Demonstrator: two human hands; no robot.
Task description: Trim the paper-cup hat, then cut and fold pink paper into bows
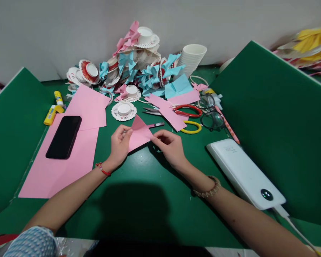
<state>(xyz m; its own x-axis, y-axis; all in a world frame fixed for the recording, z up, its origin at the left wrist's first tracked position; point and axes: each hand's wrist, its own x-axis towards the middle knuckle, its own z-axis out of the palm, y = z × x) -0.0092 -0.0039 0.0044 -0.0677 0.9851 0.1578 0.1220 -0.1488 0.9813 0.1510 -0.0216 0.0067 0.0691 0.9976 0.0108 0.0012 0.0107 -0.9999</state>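
Pink paper piece (140,135) held up over green worktop (139,167), between both hands. Left hand (120,143) pinches its left edge, thumb against curled fingers; right hand (170,147), half-curled, pinches right corner. Phone (64,137) on pink sheets (69,178) left; power bank (246,173) right.

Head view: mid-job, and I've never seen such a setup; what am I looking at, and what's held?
There is no machine here, just a person's bare hands, seen from one camera worn on the head, looking forward and down. The left hand and right hand hold a piece of pink paper between them. On the green table, a black phone lies on pink sheets to the left, with glue sticks nearby. Ahead are red-handled scissors and a pile of paper crafts with bows. Eyeglasses and a white device with a cable sit to the right.
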